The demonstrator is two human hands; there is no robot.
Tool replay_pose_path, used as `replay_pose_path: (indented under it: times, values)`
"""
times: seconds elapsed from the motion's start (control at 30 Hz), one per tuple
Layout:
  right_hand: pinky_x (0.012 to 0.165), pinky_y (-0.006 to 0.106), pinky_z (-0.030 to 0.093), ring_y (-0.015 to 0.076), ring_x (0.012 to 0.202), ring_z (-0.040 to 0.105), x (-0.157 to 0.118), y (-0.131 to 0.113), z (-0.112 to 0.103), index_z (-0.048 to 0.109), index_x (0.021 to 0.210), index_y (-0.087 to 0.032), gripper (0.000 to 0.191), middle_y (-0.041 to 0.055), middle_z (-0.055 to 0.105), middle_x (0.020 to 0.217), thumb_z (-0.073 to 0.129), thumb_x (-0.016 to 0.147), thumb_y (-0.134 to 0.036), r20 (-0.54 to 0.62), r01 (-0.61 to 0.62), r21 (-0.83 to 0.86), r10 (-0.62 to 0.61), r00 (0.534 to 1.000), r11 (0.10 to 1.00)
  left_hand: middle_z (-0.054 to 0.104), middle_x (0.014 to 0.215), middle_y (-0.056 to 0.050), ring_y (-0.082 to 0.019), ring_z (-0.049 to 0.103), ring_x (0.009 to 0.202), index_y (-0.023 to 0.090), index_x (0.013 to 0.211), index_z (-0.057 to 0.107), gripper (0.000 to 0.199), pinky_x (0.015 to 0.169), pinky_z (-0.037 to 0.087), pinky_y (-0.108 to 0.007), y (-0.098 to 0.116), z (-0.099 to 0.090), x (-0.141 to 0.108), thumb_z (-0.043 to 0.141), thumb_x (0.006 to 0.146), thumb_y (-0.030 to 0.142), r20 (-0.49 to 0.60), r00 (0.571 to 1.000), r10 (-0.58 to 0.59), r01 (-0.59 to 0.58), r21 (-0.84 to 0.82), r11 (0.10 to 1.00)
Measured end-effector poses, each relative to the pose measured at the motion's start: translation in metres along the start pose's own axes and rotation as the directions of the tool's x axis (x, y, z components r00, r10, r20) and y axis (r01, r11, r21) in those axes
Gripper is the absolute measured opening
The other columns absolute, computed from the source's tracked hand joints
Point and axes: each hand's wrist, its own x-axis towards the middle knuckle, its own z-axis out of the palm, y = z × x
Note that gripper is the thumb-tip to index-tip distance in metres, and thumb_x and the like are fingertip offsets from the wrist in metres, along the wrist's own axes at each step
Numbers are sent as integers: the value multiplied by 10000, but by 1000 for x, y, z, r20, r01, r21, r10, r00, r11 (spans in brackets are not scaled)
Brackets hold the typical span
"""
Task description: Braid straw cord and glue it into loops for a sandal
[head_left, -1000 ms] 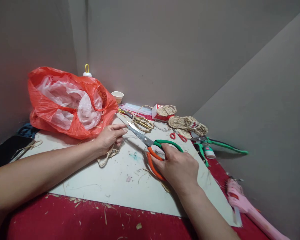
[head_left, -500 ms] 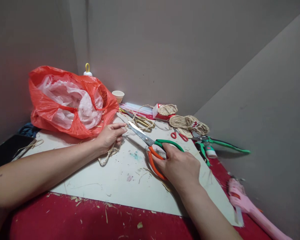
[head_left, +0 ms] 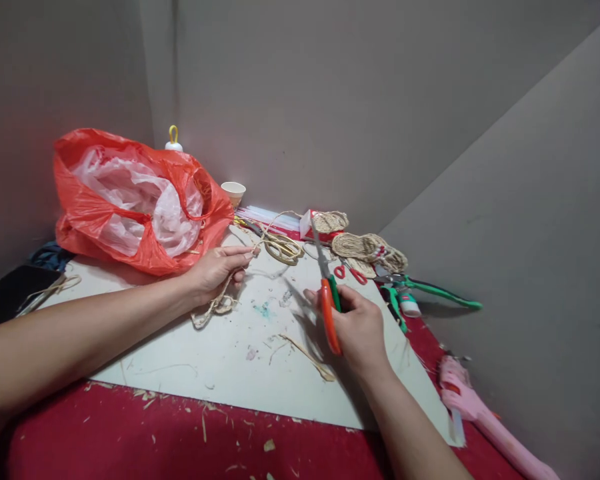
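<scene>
My left hand point(head_left: 219, 270) pinches a strand of straw-coloured raffia cord point(head_left: 215, 305) against the white board point(head_left: 220, 360); the cord trails under my palm and runs on to a loose coil point(head_left: 281, 248) further back. My right hand point(head_left: 359, 328) grips large scissors with orange and green handles point(head_left: 329, 300), held upright on edge with the blades closed and pointing away toward the wall. The scissors' tips are well to the right of the cord in my left fingers.
A red plastic bag point(head_left: 135, 200) with clear plastic inside fills the back left. Woven raffia pieces point(head_left: 367, 248), small red scissors point(head_left: 347, 272), green pliers point(head_left: 430, 290) and a paper cup point(head_left: 233, 192) lie at the back. A pink glue gun point(head_left: 480, 417) sits on the right.
My right hand swung the scissors from lying flat, blades aimed left at my left fingers, to upright with blades pointing away. My left hand kept its hold on the cord.
</scene>
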Motion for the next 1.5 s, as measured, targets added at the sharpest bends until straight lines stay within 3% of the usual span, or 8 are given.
replay_pose_path:
  times: [0.17, 0.27, 0.33, 0.47, 0.77, 1.03, 1.23, 1.5]
  values:
    - [430, 212, 400, 95, 471, 490, -7, -16, -1, 509, 784, -203, 344, -11, 638, 690, 745, 663, -421, 191, -179, 548, 86, 978, 817, 595, 631, -5, -46, 508, 432, 99, 982, 682, 184, 412, 397, -153, -4, 12, -12, 600, 822, 137, 196, 971, -140, 129, 67, 989]
    - [561, 244, 485, 126, 646, 602, -17, -26, 5, 494, 838, -213, 343, 46, 677, 954, 757, 671, -355, 231, -175, 687, 17, 973, 705, 653, 665, -36, -58, 542, 428, 105, 922, 679, 159, 414, 413, -155, -14, 22, -23, 635, 808, 207, 331, 915, -233, 198, 136, 971]
    - [615, 259, 501, 132, 684, 617, -23, -31, 7, 506, 839, -217, 316, 18, 668, 912, 757, 679, -325, 240, -180, 730, 0, 971, 660, 657, 622, -42, -63, 536, 400, 95, 812, 666, 176, 408, 417, -161, -20, 28, -30, 650, 799, 269, 371, 884, -285, 220, 209, 953]
    - [619, 233, 479, 107, 649, 579, -26, -33, 8, 538, 784, -210, 254, -44, 604, 740, 764, 678, -261, 195, -148, 736, 2, 981, 661, 689, 656, -56, -75, 561, 418, 106, 783, 626, 207, 421, 438, -170, -28, 32, -37, 667, 782, 309, 385, 860, -335, 237, 281, 930]
    - [473, 188, 393, 71, 499, 497, -12, -28, 2, 503, 778, -201, 327, -76, 561, 632, 786, 621, -246, 24, -146, 807, 216, 976, 572, 692, 711, -58, -69, 539, 441, 126, 854, 582, 189, 413, 393, -172, -27, 30, -37, 649, 783, 288, 348, 894, -283, 160, 342, 926]
    - [479, 192, 403, 71, 504, 509, -13, -28, 3, 509, 787, -196, 312, -71, 567, 648, 772, 626, -242, 27, -165, 795, 238, 971, 583, 480, 475, 76, -29, 295, 336, 159, 863, 571, 196, 351, 196, -157, -22, 32, -42, 548, 857, 354, 396, 869, -298, 57, 518, 854]
    - [463, 177, 388, 71, 490, 502, -14, -30, 3, 506, 774, -196, 318, -73, 565, 608, 782, 629, -264, 65, -192, 785, 230, 971, 589, 670, 709, -37, -80, 533, 547, 127, 896, 612, 266, 526, 360, -200, -32, 30, -39, 673, 762, 348, 335, 921, -201, 46, 417, 908]
    - [543, 197, 455, 92, 553, 574, -22, -34, 8, 505, 805, -201, 327, -56, 601, 661, 784, 653, -280, 165, -239, 787, 179, 970, 569, 670, 668, -20, -81, 513, 527, 132, 914, 646, 318, 526, 344, -217, -35, 30, -41, 732, 695, 346, 307, 936, -171, 44, 381, 924]
